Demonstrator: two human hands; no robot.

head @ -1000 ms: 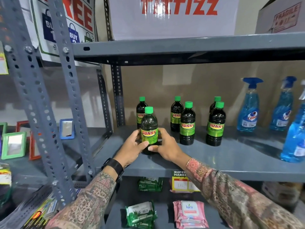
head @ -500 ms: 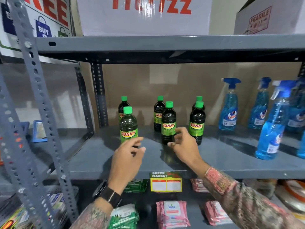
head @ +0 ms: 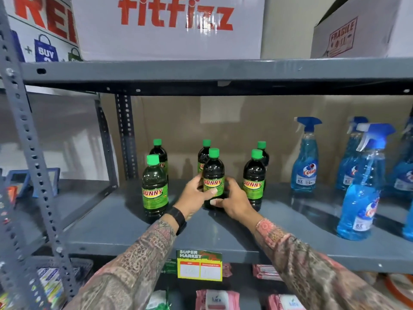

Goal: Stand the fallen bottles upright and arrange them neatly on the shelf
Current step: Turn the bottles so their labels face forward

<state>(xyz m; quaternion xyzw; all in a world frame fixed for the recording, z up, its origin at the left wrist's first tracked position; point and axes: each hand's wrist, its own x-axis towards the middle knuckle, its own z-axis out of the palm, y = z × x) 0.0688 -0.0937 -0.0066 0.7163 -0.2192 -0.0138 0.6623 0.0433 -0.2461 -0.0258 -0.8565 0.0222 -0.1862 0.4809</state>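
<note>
Both hands moved off front-left bottle (head: 154, 189), now on middle front bottle (head: 213, 177).
Left hand (head: 196, 198) and right hand (head: 232, 201) wrap its label, one each side.
All six bottles upright on shelf (head: 290, 224).
Only lining up left, looks like.

We find bare shelf (head: 107, 229) in front of the middle front bottle (head: 213, 175); close on its sides stand the left front bottle (head: 154, 189) and right front bottle (head: 254, 182).
</note>
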